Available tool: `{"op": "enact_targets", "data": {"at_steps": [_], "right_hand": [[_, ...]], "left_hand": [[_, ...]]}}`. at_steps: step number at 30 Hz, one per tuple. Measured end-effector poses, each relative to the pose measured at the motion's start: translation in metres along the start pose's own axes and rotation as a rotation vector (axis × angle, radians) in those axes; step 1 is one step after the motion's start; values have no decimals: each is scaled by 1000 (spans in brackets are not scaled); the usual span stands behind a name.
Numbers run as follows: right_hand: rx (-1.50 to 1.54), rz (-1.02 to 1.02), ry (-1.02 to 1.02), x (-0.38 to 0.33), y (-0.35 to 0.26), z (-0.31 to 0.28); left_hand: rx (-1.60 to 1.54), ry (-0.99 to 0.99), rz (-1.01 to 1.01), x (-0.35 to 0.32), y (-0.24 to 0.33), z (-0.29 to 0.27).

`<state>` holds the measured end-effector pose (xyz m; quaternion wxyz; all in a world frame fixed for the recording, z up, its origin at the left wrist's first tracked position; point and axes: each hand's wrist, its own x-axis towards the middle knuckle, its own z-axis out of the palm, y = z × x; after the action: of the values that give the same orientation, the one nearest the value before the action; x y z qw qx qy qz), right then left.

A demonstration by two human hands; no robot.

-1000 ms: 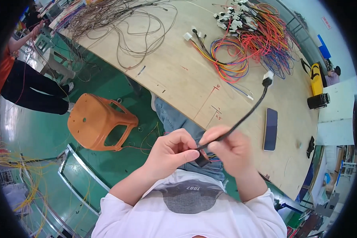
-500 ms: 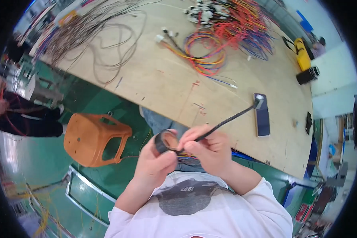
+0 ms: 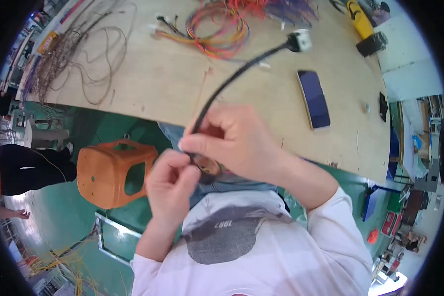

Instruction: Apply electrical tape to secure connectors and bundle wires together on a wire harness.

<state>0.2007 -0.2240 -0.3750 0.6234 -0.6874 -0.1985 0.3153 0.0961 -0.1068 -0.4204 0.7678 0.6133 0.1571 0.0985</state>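
A black tape-wrapped cable (image 3: 227, 84) rises from between my hands toward the upper right, ending in a white connector (image 3: 303, 39) held above the table. My right hand (image 3: 241, 140) pinches the cable near its lower end with thumb and fingers. Just below and to the left, my left hand (image 3: 171, 182) is closed, thumb against fingers, at the cable's lowest visible part. A roll of black tape (image 3: 209, 166) with a brown core sits beneath my right hand, partly hidden; which fingers bear it, I cannot tell. Both hands are over my lap.
On the wooden table (image 3: 158, 89) lie a phone (image 3: 314, 100), a coil of coloured wires (image 3: 217, 34) and a spread of thin brownish wires (image 3: 59, 64). An orange stool (image 3: 106, 172) stands at left, near another person's dark-clothed legs (image 3: 32, 167). A yellow-and-black object (image 3: 362, 22) is at far right.
My view has shifted. The roll has gone from upright in my left hand to lower between the hands. The cable now points more steeply upward, its connector lifted away from the phone.
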Motion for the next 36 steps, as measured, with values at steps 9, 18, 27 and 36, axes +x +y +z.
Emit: {"op": "enact_targets", "data": {"at_steps": [9,18,27,36], "right_hand": [[-243,-520,55,-44,50,29],[-418,-414,-210,-102,56,2],[-141,676,252,-229,198,-108],[-375,595,513,-219,221,-75]], "left_hand": [[-47,85,78,-20,0,2],[801,-514,505,-58,9,-3],[859,-913,551,-28,4,25],[1379,-812,907,38,-92,46]]}}
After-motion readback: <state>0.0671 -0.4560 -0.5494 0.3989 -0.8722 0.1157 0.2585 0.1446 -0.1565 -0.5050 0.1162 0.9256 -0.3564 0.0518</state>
